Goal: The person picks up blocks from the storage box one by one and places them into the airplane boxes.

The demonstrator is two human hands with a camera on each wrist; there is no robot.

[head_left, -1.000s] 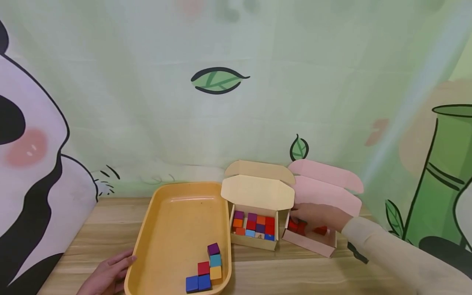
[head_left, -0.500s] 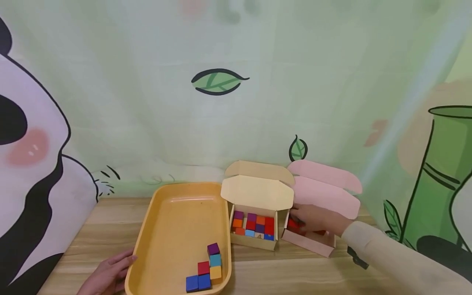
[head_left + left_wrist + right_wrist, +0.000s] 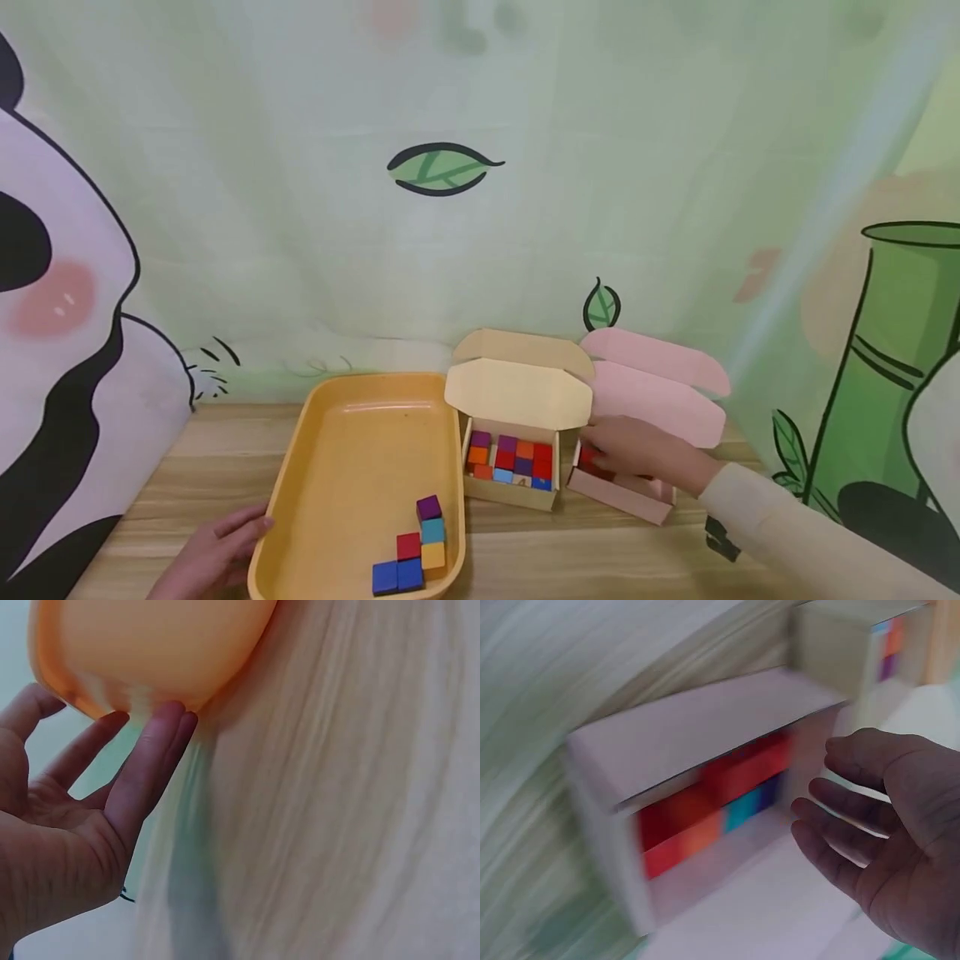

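In the head view my left hand [image 3: 217, 550] touches the left rim of a yellow tray [image 3: 322, 467] with extended fingertips; the left wrist view shows these fingers [image 3: 154, 750] against its edge. Inside the tray, blue blocks [image 3: 397, 576], a red block [image 3: 408, 546], a yellow block [image 3: 432, 555], a teal block [image 3: 432, 530] and a purple block [image 3: 428, 507] form a stepped row. My right hand [image 3: 645, 454] is over the pink box [image 3: 622, 496], partly hiding its contents. The right wrist view, blurred, shows loosely bent fingers holding nothing visible beside red blocks [image 3: 746, 765].
A cream box [image 3: 510, 497] with its lid up holds several coloured blocks [image 3: 517, 458], between the tray and the pink box. The pink lid [image 3: 656, 400] also stands up. Behind the wooden table [image 3: 540, 550] hangs a printed cloth [image 3: 315, 208].
My right hand has shifted slightly within the pink box area, covering more of its right side. The head view has drifted a little. The left hand stays at the tray rim.
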